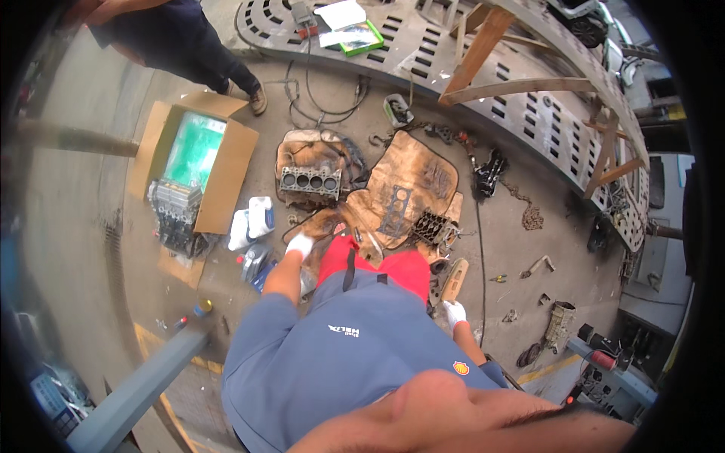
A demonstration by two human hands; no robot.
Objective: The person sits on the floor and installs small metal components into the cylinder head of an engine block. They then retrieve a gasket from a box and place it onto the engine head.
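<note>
We've got an engine block (310, 183) on stained mats (411, 155) over grey floor (521, 253). Our right grip (455, 312) has a tan board (455, 278); left grip (300, 244)'s blurry, can't tell.

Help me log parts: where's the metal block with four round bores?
In the head view, the block sits left of centre, beyond the gloved left hand and left of the flat gasket.

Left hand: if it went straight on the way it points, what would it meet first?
Probably the brown sheet just ahead of the left hand, then the engine block beyond; its height above them is unclear.
</note>
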